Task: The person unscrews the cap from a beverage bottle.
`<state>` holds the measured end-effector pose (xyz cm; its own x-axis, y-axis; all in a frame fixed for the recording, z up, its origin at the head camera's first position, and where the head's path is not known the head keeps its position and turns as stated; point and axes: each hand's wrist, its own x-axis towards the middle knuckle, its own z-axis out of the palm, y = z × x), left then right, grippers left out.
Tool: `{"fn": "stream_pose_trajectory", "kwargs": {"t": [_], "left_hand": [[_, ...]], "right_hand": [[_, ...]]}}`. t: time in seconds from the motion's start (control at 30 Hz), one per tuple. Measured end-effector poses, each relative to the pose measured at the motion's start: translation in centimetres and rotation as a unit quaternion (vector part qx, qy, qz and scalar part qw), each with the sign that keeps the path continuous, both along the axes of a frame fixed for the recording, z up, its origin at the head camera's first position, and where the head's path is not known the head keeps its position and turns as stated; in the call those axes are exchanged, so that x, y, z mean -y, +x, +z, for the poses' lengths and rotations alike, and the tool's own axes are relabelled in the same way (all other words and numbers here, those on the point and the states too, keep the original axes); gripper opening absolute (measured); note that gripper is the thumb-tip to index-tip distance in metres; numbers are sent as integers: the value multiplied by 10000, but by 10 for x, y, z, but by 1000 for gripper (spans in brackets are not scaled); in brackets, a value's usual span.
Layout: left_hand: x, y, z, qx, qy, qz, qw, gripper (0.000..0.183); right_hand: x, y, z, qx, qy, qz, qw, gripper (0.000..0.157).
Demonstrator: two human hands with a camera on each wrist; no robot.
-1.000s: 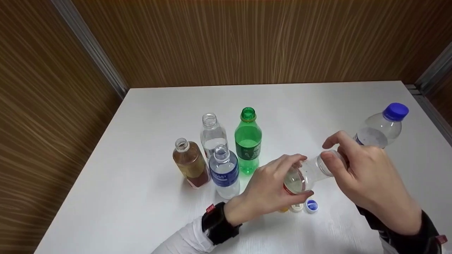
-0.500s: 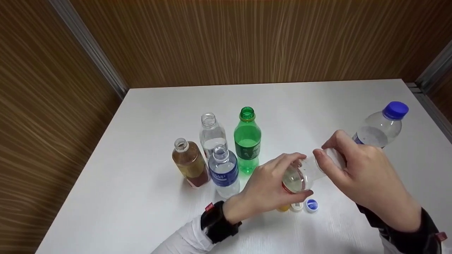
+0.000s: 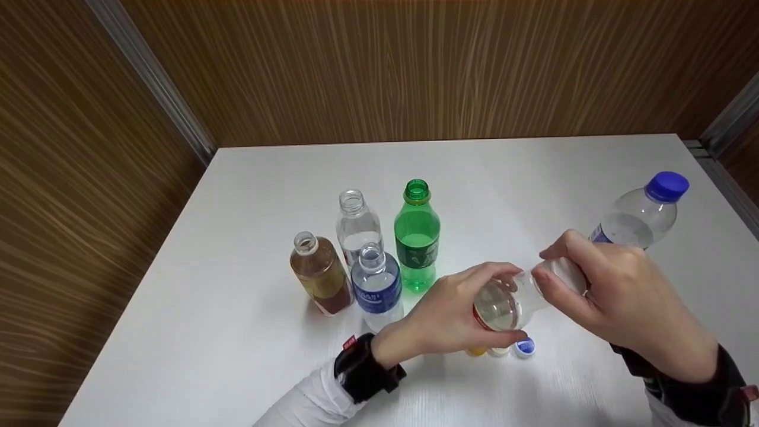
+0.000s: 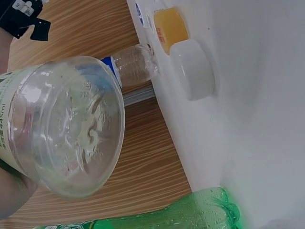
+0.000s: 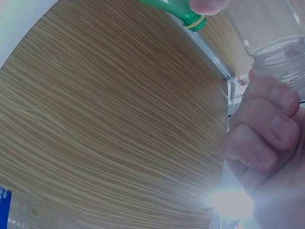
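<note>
My left hand [image 3: 453,314] grips a clear plastic bottle [image 3: 497,305] round its body, holding it tilted above the table with the neck to the right. The left wrist view shows the bottle's base [image 4: 78,129] and part of a pale label. My right hand [image 3: 631,308] pinches the pale cap [image 3: 566,274] at the neck end between thumb and index finger. From the right wrist view, the neck's threads [image 5: 279,55] show above curled fingers [image 5: 262,121]; the cap is mostly hidden there. Below the bottle lie several loose caps, one yellow [image 4: 170,29] and one white [image 4: 192,69].
Left of my hands stand uncapped bottles: a brown one [image 3: 320,273], a clear one [image 3: 357,228], a blue-labelled one [image 3: 376,290] and a green one [image 3: 417,237]. A blue-capped bottle [image 3: 643,213] stands behind my right hand. Wood-grain panels [image 3: 415,71] border the white table [image 3: 237,356].
My right thumb and fingers shift round the neck end and move slightly down. The left hand keeps its grip on the bottle; the standing bottles stay in place.
</note>
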<state>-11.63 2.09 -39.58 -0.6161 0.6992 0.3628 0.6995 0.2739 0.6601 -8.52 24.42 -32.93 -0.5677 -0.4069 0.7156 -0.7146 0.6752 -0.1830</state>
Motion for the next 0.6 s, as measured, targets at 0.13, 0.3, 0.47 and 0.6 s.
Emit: {"fn": "stream_pose_trajectory", "kwargs": {"t": [0.13, 0.3, 0.47, 0.6], "left_hand": [[1, 0, 1, 398, -15, -210, 9990, 74], [1, 0, 0, 334, -16, -99, 9994, 74], [-4, 4, -3, -505, -27, 491, 9975, 73], [-7, 5, -6, -1016, -3, 774, 9918, 72]], "right_hand": [[-1, 0, 1, -9, 90, 137, 9999, 54], [-1, 3, 1, 198, 131, -141, 9996, 42], [2, 13, 5, 909, 3, -1048, 9903, 40], [9, 20, 8, 1365, -94, -1532, 9787, 28]]}}
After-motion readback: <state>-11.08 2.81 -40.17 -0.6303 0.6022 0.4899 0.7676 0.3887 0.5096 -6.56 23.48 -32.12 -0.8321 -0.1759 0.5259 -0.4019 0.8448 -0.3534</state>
